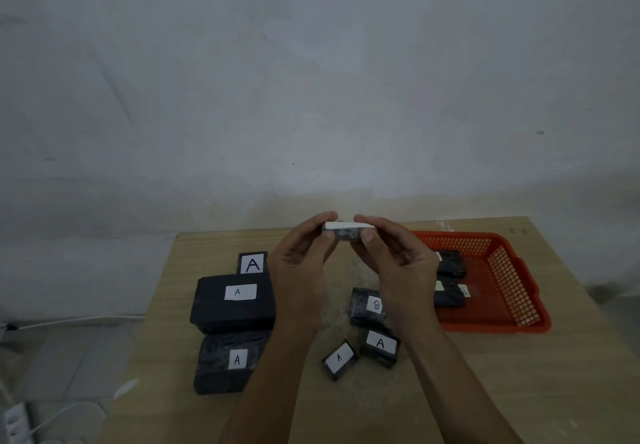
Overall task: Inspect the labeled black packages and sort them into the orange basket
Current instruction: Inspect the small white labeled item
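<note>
Held package: a small black package (pixel 347 234) with a white label on its upper face is raised above the tabletop (pixel 485 391), seen nearly edge-on; its letter cannot be read.
Left hand: the left hand (pixel 302 263) pinches the package's left end, thumb below, fingers (pixel 327 216) curled over the top.
Right hand: the right hand (pixel 394 260) pinches the right end the same way.
Orange basket: the orange basket (pixel 512 284) sits right of the right-hand fingers, holding two black packages (pixel 449 280), partly hidden by that hand.
B package: a black package labeled B (pixel 369 306) lies below the fingers.
A packages: two small A packages (pixel 360 351) lie nearer the person; two large A packages (pixel 232 329) and a small A package (pixel 252 263) lie left of the left-hand fingers.
</note>
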